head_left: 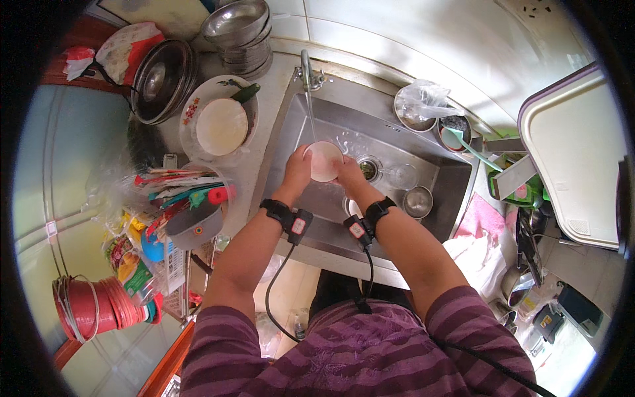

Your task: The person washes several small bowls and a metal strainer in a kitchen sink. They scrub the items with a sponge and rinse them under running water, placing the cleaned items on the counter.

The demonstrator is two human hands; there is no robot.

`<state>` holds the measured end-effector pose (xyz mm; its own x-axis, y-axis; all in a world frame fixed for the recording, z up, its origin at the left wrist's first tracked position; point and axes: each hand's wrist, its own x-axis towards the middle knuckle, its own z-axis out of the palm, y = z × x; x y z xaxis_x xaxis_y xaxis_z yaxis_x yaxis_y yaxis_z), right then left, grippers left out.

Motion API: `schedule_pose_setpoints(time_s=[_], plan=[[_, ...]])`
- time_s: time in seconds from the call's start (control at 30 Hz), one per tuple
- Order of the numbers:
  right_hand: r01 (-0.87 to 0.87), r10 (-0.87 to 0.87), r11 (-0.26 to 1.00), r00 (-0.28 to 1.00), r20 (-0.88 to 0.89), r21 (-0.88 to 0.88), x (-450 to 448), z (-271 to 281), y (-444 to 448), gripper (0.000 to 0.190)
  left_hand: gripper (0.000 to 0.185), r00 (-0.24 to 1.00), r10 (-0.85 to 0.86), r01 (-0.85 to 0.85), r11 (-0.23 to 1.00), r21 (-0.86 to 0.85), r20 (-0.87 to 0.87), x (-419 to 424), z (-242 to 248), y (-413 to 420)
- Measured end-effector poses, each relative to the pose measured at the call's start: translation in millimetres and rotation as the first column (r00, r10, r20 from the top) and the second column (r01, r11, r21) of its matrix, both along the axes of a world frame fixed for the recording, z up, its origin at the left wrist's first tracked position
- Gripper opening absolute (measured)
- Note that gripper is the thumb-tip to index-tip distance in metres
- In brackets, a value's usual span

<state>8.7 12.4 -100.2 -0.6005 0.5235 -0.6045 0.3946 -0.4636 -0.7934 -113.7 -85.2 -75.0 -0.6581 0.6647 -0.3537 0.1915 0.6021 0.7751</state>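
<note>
Between my two hands is a small white bowl [325, 161], held over the stainless steel sink [297, 213]. My left hand [296, 171] grips its left rim, and my right hand [349, 173] has the right side. Water runs in a thin stream from the metal faucet [306, 69] down to the bowl's upper left. Past my right hand lies the drain strainer [368, 169] with green scraps in it. A clear glass [403, 176] and a small metal bowl [417, 202] rest on the sink floor. Another white dish is partly hidden beneath my right wrist.
Left of the sink, a large floral plate [186, 134] holds a white bowl [222, 126] and a green cucumber-like vegetable [246, 93]. Stacked metal bowls [238, 25] stand behind. At the sink's back right sit bowls, a plastic bag [424, 99] and a pale green brush-like utensil [471, 149].
</note>
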Motion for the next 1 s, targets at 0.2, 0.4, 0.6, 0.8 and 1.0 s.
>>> schedule_pose_setpoints(time_s=[0.2,0.4,0.6,0.8,1.0], plan=[[-0.26,0.178,0.758,0.965,0.193,0.598,-32,28,-2,0.033,0.05,0.227,0.26,-0.622,0.78,-0.066,0.939,13,7,17],[-0.159,0.26,0.767,0.963,-0.075,0.622,-18,46,-3,0.047,0.05,0.163,0.096,-0.699,0.714,0.046,0.982,8,-2,39],[-0.166,0.221,0.813,0.975,-0.032,0.558,-53,47,12,0.036,0.046,0.104,-0.063,-0.667,0.736,0.117,0.993,26,4,34],[-0.498,0.442,0.792,0.867,0.231,0.353,-80,28,14,0.032,0.049,0.112,-0.043,-0.711,0.694,0.11,0.993,29,31,19],[-0.14,0.206,0.433,0.977,0.053,0.89,-56,47,-14,0.031,0.041,0.107,-0.141,-0.773,0.61,0.172,0.984,20,18,26]])
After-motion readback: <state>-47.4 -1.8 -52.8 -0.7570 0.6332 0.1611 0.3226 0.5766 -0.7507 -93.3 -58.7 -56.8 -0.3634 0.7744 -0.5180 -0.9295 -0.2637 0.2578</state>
